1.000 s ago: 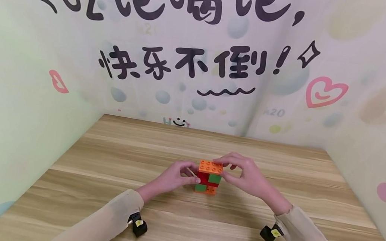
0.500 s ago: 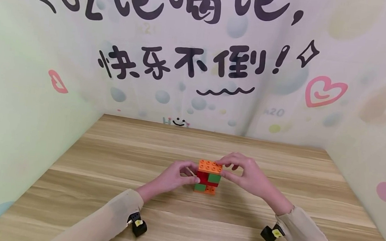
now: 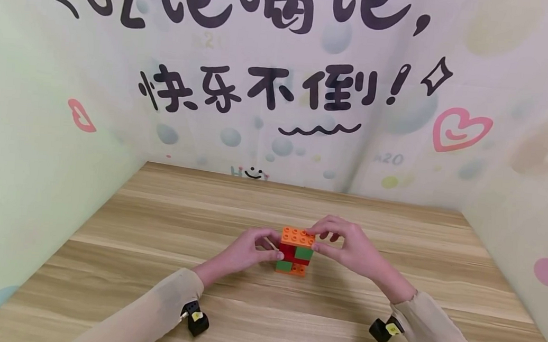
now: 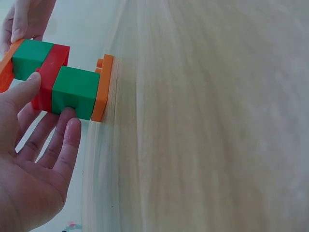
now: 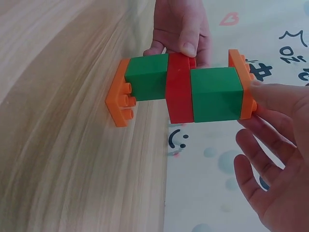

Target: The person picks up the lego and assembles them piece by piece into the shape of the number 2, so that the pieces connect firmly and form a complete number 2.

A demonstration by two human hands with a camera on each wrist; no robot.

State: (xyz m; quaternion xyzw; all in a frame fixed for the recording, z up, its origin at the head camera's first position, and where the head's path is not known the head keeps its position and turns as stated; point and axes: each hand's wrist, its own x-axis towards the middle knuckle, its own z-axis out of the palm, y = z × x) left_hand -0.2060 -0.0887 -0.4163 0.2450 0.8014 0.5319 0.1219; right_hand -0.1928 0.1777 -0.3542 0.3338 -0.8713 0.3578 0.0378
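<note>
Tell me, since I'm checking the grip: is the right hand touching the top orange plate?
Touching. The right wrist view shows the right hand's fingertip pressed on the top orange plate's edge.

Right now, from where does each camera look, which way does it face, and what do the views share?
Head: worn on the head, faces forward and down at the wooden table; both sleeves, left hand and right hand show beside the block tower.
Left wrist: looks past the left hand's fingers touching the lower green block.
Right wrist: looks past the right hand's fingers at the top orange plate.
All three views share the tower; both wrist views show the opposite hand.
</note>
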